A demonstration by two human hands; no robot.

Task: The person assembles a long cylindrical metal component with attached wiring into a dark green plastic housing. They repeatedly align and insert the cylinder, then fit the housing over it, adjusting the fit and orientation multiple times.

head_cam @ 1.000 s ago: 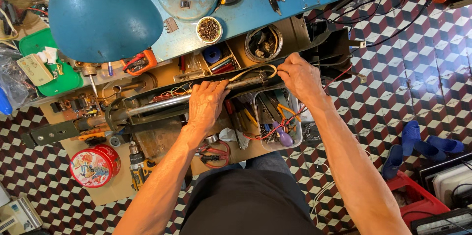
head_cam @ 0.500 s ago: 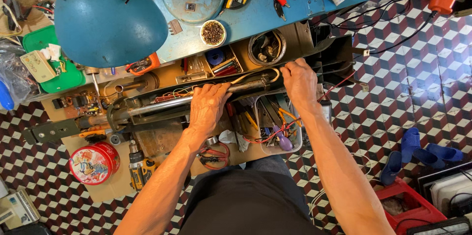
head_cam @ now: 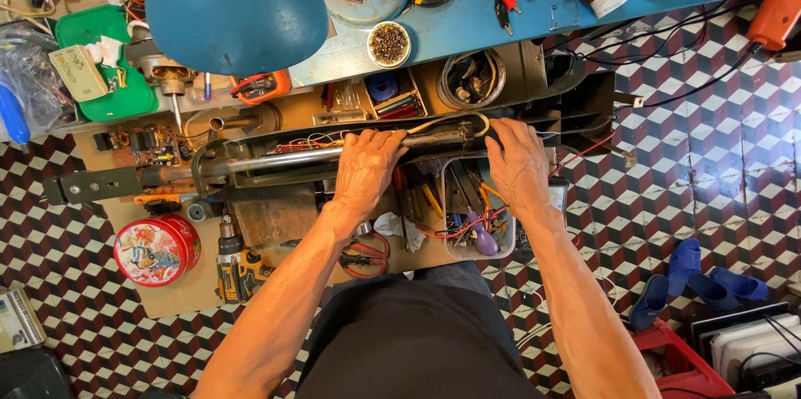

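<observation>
A long, dark, grimy metal machine frame (head_cam: 275, 157) with a pale steel tube along it lies across the middle of the frame, over a cluttered tool tray. The left hand (head_cam: 367, 167) closes down over its middle. The right hand (head_cam: 519, 164) clasps the end beside a curled beige cable (head_cam: 455, 121).

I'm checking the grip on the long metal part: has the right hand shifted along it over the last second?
No. The right hand sits just below the round tin, as before.
</observation>
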